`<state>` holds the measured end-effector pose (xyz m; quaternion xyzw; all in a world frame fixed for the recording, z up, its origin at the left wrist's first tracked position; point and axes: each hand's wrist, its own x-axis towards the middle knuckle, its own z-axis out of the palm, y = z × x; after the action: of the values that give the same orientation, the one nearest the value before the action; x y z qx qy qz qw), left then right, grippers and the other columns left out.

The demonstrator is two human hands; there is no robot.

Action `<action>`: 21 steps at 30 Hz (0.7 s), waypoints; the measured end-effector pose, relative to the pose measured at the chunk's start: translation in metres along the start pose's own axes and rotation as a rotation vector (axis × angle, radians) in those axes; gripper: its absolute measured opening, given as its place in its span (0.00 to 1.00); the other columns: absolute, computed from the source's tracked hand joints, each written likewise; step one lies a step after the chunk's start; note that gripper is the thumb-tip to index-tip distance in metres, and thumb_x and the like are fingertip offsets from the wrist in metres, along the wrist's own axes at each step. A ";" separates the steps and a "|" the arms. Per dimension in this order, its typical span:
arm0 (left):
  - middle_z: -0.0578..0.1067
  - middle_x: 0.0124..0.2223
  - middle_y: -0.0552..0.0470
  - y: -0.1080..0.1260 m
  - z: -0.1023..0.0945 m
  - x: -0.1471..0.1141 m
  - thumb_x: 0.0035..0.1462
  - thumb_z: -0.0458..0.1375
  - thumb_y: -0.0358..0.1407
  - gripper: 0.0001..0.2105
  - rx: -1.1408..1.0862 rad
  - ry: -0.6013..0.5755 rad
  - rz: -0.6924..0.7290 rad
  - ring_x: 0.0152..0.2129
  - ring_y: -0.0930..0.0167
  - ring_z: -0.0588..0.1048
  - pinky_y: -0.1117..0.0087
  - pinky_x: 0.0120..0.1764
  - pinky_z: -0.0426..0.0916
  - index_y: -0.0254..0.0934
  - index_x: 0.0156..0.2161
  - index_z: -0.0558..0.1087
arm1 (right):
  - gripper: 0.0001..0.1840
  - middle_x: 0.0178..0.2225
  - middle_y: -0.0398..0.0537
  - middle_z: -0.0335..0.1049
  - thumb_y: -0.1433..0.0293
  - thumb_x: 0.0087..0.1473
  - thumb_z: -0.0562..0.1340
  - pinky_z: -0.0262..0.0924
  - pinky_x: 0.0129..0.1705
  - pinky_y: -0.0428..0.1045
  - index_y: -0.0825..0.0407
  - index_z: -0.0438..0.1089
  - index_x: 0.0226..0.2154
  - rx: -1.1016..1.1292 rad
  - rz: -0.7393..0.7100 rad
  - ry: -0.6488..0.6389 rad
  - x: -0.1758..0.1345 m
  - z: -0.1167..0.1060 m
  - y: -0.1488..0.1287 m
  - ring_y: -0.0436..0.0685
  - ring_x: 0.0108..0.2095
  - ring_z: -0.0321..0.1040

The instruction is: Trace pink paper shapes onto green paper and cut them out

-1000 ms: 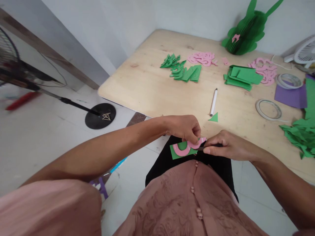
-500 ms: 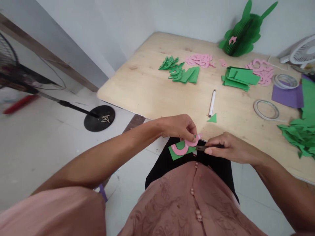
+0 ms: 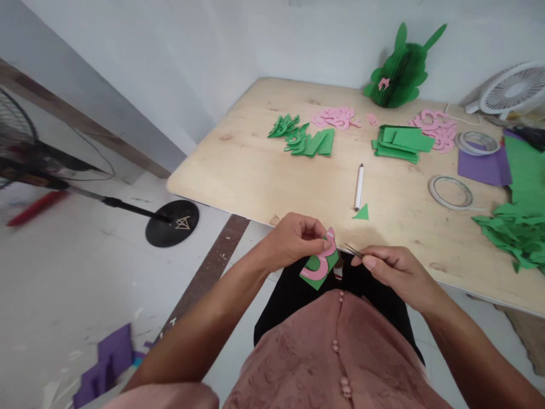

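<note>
In the head view my left hand (image 3: 298, 241) pinches a pink paper cutout (image 3: 321, 266) shaped like a 3, laid over a piece of green paper (image 3: 317, 283). The green shows around and between the pink curves. Both are held over my lap by the table's front edge. My right hand (image 3: 394, 270) grips small dark scissors (image 3: 354, 250), their thin pointed blades slightly apart and just right of the paper, not touching it. The handles are mostly hidden by my fingers. Beyond them on the table lie a green paper triangle (image 3: 361, 212) and a white pen (image 3: 359, 187).
The wooden table (image 3: 238, 165) bears green cutouts (image 3: 296, 136), pink cutouts (image 3: 336, 118), a green paper stack (image 3: 400, 142), tape rolls (image 3: 450, 192) and green scraps (image 3: 515, 233). A green honeycomb paper figure (image 3: 398, 76) and white fan (image 3: 515, 88) stand behind. A floor fan's base (image 3: 172, 224) is left.
The scissors have come away from the paper to the right. My left hand has lowered slightly and turned the pink and green paper more upright. The camera view has shifted.
</note>
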<state>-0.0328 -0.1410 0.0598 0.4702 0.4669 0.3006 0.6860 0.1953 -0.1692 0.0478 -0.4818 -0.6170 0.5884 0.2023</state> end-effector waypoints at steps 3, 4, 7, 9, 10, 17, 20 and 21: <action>0.74 0.25 0.52 -0.006 0.007 -0.006 0.41 0.65 0.34 0.07 -0.099 0.092 0.036 0.22 0.75 0.71 0.74 0.28 0.66 0.32 0.24 0.73 | 0.23 0.25 0.46 0.67 0.53 0.57 0.56 0.52 0.23 0.45 0.54 0.74 0.31 0.058 -0.037 0.107 -0.004 0.017 0.000 0.51 0.24 0.61; 0.74 0.25 0.52 -0.007 0.009 -0.008 0.41 0.66 0.35 0.08 -0.120 0.116 0.047 0.22 0.75 0.71 0.75 0.28 0.66 0.32 0.23 0.73 | 0.23 0.24 0.46 0.67 0.53 0.58 0.55 0.52 0.23 0.45 0.54 0.74 0.31 0.053 -0.054 0.141 -0.005 0.022 0.000 0.51 0.24 0.61; 0.74 0.25 0.53 -0.012 0.014 -0.011 0.39 0.68 0.35 0.09 -0.190 0.196 0.085 0.22 0.75 0.71 0.75 0.28 0.67 0.33 0.23 0.73 | 0.21 0.26 0.46 0.68 0.55 0.58 0.55 0.56 0.28 0.47 0.53 0.72 0.27 0.012 -0.111 0.218 -0.007 0.036 -0.003 0.54 0.28 0.63; 0.75 0.25 0.53 -0.016 0.016 -0.011 0.39 0.68 0.35 0.09 -0.210 0.230 0.103 0.23 0.75 0.72 0.74 0.29 0.68 0.33 0.23 0.73 | 0.20 0.27 0.47 0.69 0.56 0.59 0.55 0.57 0.30 0.47 0.52 0.71 0.27 0.002 -0.145 0.236 -0.007 0.042 -0.003 0.55 0.30 0.64; 0.75 0.25 0.52 -0.017 0.017 -0.012 0.39 0.68 0.35 0.09 -0.219 0.245 0.112 0.23 0.74 0.72 0.74 0.29 0.68 0.33 0.23 0.73 | 0.19 0.27 0.46 0.69 0.57 0.59 0.54 0.57 0.31 0.47 0.52 0.71 0.27 0.002 -0.154 0.239 -0.007 0.045 -0.002 0.55 0.30 0.64; 0.75 0.25 0.54 -0.024 0.021 -0.012 0.42 0.67 0.33 0.06 -0.266 0.333 0.179 0.23 0.75 0.72 0.75 0.30 0.69 0.34 0.24 0.74 | 0.16 0.27 0.45 0.70 0.59 0.59 0.55 0.60 0.34 0.48 0.52 0.72 0.32 0.009 -0.137 0.276 -0.001 0.054 0.007 0.56 0.32 0.67; 0.74 0.25 0.55 -0.023 0.022 -0.013 0.42 0.67 0.33 0.06 -0.282 0.357 0.183 0.23 0.76 0.72 0.75 0.30 0.68 0.34 0.23 0.73 | 0.18 0.26 0.46 0.70 0.58 0.59 0.55 0.60 0.33 0.48 0.53 0.72 0.30 0.017 -0.114 0.281 0.002 0.054 0.008 0.56 0.31 0.67; 0.74 0.25 0.55 -0.023 0.022 -0.013 0.41 0.67 0.33 0.07 -0.287 0.365 0.180 0.23 0.76 0.71 0.75 0.30 0.68 0.34 0.23 0.73 | 0.18 0.26 0.46 0.70 0.58 0.59 0.55 0.60 0.32 0.48 0.53 0.72 0.29 0.012 -0.111 0.281 0.002 0.054 0.008 0.56 0.31 0.67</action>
<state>-0.0178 -0.1691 0.0460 0.3455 0.4917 0.5036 0.6206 0.1531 -0.1973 0.0275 -0.5236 -0.6046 0.5067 0.3219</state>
